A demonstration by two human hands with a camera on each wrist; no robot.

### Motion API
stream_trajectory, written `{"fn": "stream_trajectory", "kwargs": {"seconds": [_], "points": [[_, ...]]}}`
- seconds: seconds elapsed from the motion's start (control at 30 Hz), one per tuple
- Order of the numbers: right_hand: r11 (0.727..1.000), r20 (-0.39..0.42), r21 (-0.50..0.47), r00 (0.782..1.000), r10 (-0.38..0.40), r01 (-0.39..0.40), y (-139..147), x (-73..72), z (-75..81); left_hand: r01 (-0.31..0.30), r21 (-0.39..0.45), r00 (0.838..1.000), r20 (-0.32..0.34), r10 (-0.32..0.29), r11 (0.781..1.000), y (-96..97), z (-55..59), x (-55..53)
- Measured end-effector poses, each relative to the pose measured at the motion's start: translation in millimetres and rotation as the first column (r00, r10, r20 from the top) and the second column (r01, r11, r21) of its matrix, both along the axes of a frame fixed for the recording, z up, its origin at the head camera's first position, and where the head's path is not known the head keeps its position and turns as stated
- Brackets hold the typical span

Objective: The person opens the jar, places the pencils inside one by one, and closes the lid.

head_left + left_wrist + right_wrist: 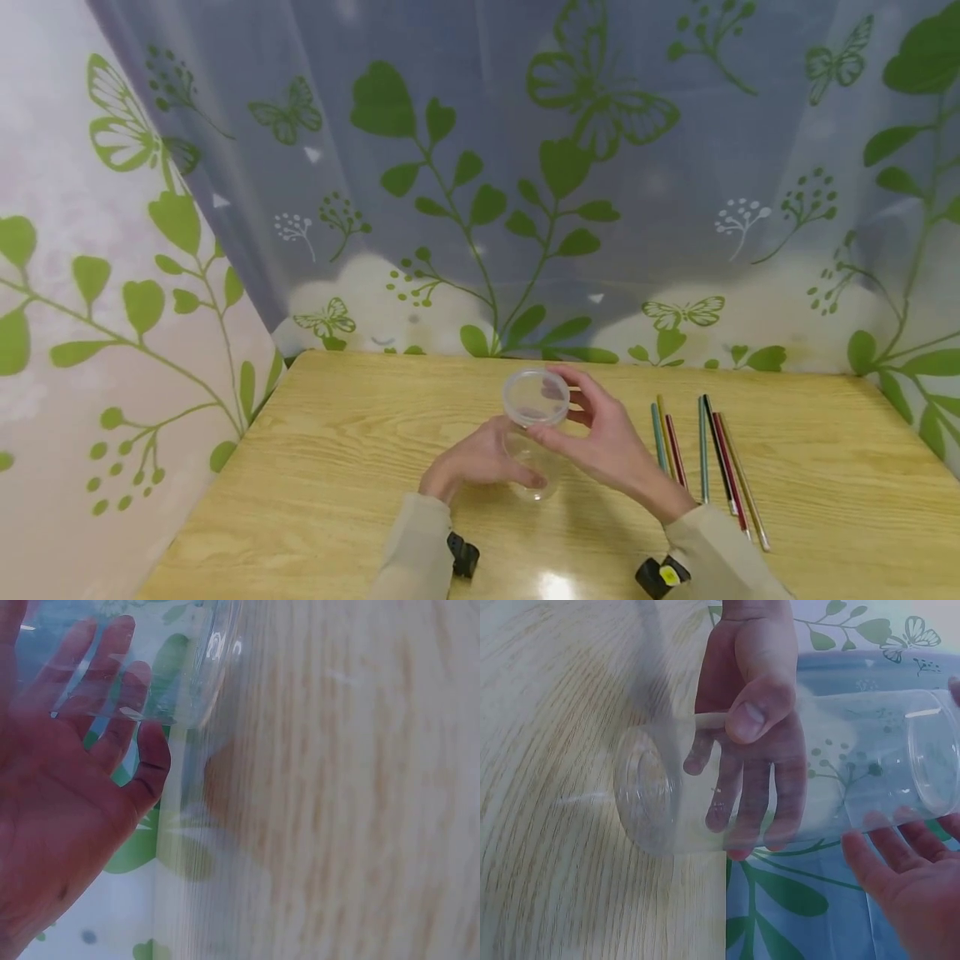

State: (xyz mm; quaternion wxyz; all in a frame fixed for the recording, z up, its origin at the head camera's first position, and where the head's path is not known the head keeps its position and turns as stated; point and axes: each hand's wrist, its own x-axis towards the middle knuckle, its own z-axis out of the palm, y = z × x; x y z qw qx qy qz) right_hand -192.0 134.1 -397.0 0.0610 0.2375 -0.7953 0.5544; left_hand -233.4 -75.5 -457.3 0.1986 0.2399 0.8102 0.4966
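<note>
A clear plastic jar [534, 483] stands upright over the wooden table in the head view and lies sideways across the right wrist view. My left hand [483, 457] grips its body, thumb on the near side and fingers behind, visible through the wall in the right wrist view. Around the jar's top end my right hand [600, 429] holds the whitish round rim [536, 419], thumb in front and fingers on the far side. Whether a clear lid sits on that rim is hard to tell. The jar's bottom [645, 787] shows nothing inside it.
To the right of my right hand lie several pencils [703, 450] in two loose groups on the wooden table [337, 467]. A curtain [480, 208] with green leaves and butterflies hangs behind the table's back edge, and similar patterned cloth [112, 292] is at left.
</note>
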Motion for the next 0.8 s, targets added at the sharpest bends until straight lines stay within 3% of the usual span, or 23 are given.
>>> {"fn": "stream_trajectory", "kwargs": {"seconds": [0.33, 0.8], "points": [[0.995, 0.033, -0.052, 0.996, -0.083, 0.084, -3.4, 1.5, -3.4, -0.008, 0.0, 1.0, 0.015, 0.008, 1.0, 0.7, -0.2, 0.4], [0.997, -0.008, -0.025, 0.997, -0.071, 0.071, -1.2, 4.8, -5.9, -0.002, 0.006, 1.0, 0.01, 0.001, 1.0, 1.4, -0.2, 0.2]]}}
